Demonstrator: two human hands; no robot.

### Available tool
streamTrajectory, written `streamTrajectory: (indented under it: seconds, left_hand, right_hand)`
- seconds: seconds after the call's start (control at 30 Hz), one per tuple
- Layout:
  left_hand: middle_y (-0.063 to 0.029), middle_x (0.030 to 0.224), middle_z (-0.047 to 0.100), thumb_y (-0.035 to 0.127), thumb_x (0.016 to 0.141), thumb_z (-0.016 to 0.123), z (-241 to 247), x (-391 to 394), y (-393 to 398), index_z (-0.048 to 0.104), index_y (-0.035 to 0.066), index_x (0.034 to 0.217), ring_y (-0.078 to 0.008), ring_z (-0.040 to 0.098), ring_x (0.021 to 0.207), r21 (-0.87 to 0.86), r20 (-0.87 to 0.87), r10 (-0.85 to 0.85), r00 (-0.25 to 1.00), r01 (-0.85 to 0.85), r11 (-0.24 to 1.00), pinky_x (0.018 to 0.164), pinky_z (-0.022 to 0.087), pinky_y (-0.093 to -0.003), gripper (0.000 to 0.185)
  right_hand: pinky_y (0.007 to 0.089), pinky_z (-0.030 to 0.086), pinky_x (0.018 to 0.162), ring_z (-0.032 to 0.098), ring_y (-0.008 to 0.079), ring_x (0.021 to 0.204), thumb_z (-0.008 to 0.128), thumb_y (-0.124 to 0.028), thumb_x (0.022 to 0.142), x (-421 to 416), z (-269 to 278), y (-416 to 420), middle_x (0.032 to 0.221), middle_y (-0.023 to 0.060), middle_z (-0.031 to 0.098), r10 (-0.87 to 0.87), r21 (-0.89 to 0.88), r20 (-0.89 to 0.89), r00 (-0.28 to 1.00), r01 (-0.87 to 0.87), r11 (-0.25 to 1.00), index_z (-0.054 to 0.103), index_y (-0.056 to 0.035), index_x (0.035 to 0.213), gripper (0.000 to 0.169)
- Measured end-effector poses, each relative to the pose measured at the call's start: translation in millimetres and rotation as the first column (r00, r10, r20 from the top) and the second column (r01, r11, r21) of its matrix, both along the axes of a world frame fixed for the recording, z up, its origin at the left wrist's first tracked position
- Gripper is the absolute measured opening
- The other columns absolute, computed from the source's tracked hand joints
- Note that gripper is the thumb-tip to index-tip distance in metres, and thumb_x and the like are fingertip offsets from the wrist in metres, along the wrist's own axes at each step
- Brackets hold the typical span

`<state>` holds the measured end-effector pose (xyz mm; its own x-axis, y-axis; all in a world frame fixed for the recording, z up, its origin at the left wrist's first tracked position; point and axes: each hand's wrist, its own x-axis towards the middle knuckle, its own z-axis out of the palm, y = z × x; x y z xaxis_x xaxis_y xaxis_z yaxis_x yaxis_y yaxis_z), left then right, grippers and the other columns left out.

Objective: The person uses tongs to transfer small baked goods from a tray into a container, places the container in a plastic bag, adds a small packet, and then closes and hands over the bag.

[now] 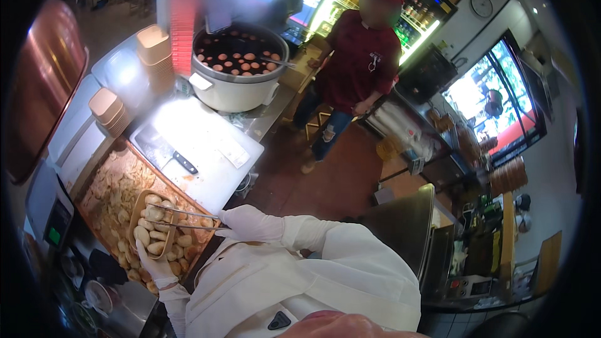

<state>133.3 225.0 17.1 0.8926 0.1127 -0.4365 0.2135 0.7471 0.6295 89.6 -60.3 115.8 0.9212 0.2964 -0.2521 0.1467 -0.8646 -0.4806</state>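
My left hand (155, 266), in a white glove, holds a light-brown rectangular food container (134, 213) over a large food tray (165, 173). Pale, rounded food pieces (142, 235) fill the container. In my right hand (253, 224), also gloved, is a pair of metal tongs (199, 228). The arms of the tongs reach across the container's rim, and their tips are among the pieces. Beneath, the tray holds a heap of pale, flat-looking food (117, 173) towards the far end. More rounded pieces (185, 241) lie at the near end.
Beyond the tray lies a white cutting board (206, 126) with a black-handled knife (184, 162). Behind it stands a large pot (230, 89) of dark liquid and eggs. Container stacks (155, 65) and a scale (58, 218) flank the tray. A person (359, 61) stands across the floor.
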Motion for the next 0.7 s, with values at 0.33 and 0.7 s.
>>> streamTrajectory:
  seconds: [0.33, 0.7]
  left_hand:
    - [-0.0140, 0.138, 0.042, 0.011, 0.094, 0.053, -32, -7, 82, 0.038, 0.000, 0.137, -0.0253, 0.044, 0.123, 0.905, 0.261, -0.188, 0.947, -0.172, 0.390, 0.100, 0.043, -0.0359, 0.048]
    - [-0.0137, 0.129, 0.050, 0.024, 0.091, 0.059, 2, -99, 161, 0.045, 0.003, 0.131, -0.0251, 0.050, 0.116, 0.180, 0.112, 0.534, 0.838, -0.546, 0.818, 0.096, 0.045, -0.0385, 0.047]
  right_hand:
    - [0.0383, 0.049, 0.067, 0.063, 0.0303, 0.075, 0.065, -0.038, 0.082, 7, -14, -34, 0.081, 0.0187, 0.064, -0.256, 0.201, -0.313, 0.915, 0.327, 0.923, 0.062, -0.0001, 0.091, 0.040]
    - [0.0433, 0.051, 0.071, 0.064, 0.0355, 0.080, 0.063, -0.028, 0.084, 13, -54, 13, 0.083, 0.0186, 0.065, 0.047, 0.076, -0.035, 0.998, -0.044, 0.996, 0.059, -0.0011, 0.096, 0.030]
